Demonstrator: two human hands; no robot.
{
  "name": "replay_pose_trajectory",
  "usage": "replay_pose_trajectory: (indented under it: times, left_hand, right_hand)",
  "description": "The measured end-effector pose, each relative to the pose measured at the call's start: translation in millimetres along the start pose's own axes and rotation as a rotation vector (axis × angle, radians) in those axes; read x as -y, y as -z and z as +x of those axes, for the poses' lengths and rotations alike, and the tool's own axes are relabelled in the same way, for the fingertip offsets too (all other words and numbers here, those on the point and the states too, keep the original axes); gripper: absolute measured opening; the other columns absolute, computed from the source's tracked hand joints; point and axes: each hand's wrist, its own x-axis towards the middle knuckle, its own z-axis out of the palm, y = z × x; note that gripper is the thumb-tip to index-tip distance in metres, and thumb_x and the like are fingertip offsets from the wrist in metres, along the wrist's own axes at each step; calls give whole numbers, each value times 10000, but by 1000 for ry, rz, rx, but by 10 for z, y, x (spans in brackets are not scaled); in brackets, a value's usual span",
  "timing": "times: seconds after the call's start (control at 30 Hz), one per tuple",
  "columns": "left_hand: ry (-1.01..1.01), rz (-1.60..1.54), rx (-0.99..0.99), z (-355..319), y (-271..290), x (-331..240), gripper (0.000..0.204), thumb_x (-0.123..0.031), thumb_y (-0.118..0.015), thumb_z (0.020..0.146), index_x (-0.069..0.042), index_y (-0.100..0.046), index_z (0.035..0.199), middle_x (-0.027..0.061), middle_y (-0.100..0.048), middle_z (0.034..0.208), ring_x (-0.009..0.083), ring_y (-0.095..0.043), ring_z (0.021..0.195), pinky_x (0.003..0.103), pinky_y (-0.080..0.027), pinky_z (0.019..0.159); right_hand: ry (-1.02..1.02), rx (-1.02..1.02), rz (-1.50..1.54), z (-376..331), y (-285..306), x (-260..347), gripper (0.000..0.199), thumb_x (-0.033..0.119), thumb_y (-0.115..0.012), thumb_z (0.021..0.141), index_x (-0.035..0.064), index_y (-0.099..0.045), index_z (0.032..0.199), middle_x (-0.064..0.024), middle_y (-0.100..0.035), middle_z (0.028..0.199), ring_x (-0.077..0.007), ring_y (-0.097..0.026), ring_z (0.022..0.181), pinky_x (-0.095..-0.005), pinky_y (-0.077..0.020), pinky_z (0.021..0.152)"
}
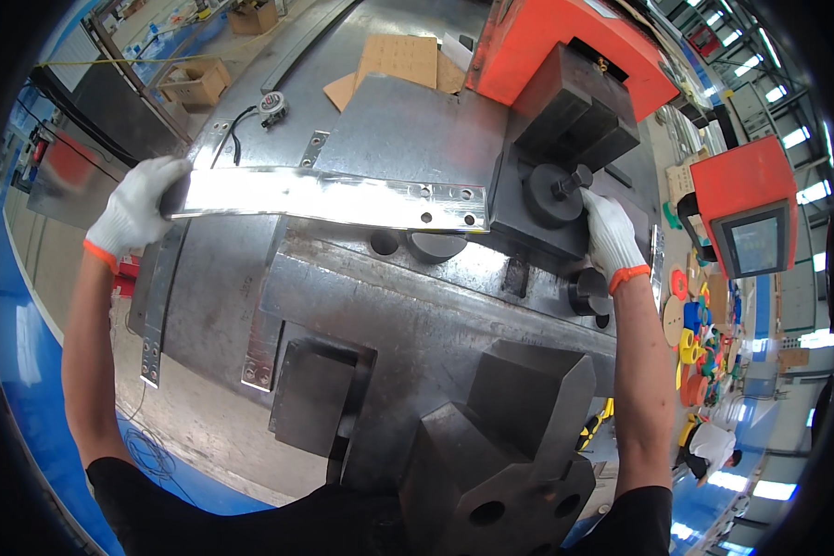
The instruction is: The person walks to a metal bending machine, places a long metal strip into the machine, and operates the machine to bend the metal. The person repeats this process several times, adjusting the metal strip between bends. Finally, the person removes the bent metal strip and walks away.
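A long shiny metal bar (pixel 324 196), with several holes at its right end, lies level above the steel table. My left hand (pixel 142 206), in a white glove with an orange cuff, is closed around its left end. The bar's right end meets a dark machine block (pixel 519 208). On that block sits a round black die (pixel 551 196) with a black peg (pixel 572 183) sticking out. My right hand (pixel 612 232), gloved alike, has its fingers closed at the peg beside the die; the fingertips are partly hidden. Just below the bar's holes is a round dark post (pixel 437 246).
A red machine housing (pixel 574 46) stands at the back, with a red-framed screen (pixel 755 236) at right. Heavy black angled blocks (pixel 500 445) sit near my body. Other metal bars (pixel 162 306), cardboard (pixel 398 60) and a small round gauge (pixel 271 107) lie on the steel table (pixel 218 287).
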Motion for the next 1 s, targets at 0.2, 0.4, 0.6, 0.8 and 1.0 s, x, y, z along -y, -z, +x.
replay_pose_trajectory:
  times: [0.2,0.4,0.6,0.8,1.0]
  left_hand:
    - [-6,2,80,265,-50,78,566,39,-698,681,-32,-616,1237,183,-644,1088,425,-616,1094,482,-516,938]
    - [1,44,46,159,-120,54,589,-2,-717,684,-47,-613,1262,185,-639,1132,428,-616,1110,481,-520,963]
    - [-66,142,2,451,-186,289,577,-59,-743,724,-65,-589,1280,176,-619,1140,419,-607,1108,501,-515,964]
    - [-40,22,84,396,4,-66,492,-20,-723,732,-46,-594,1207,195,-620,1051,452,-612,1043,511,-508,896]
    - [12,22,124,185,-36,-95,539,-21,-725,732,-33,-609,1258,202,-640,1085,442,-619,1057,492,-511,921]
  right_hand:
    - [-223,12,387,137,-150,-237,721,576,-557,983,-64,-682,1292,-284,-721,1248,-405,-688,1197,-418,-511,998]
    - [-264,43,562,141,-85,-182,711,538,-640,959,-78,-657,1314,-255,-717,1246,-349,-709,1130,-422,-547,914]
    - [-297,168,816,24,29,-19,687,467,-716,936,-100,-638,1315,-212,-710,1237,-246,-698,1014,-437,-569,836]
    - [-255,58,427,92,-16,-149,716,567,-603,962,-55,-666,1311,-270,-731,1180,-378,-729,1062,-430,-557,889]
    - [-340,-32,323,-203,21,273,742,634,-549,980,0,-671,1343,-288,-727,1217,-421,-692,1178,-427,-502,1016]
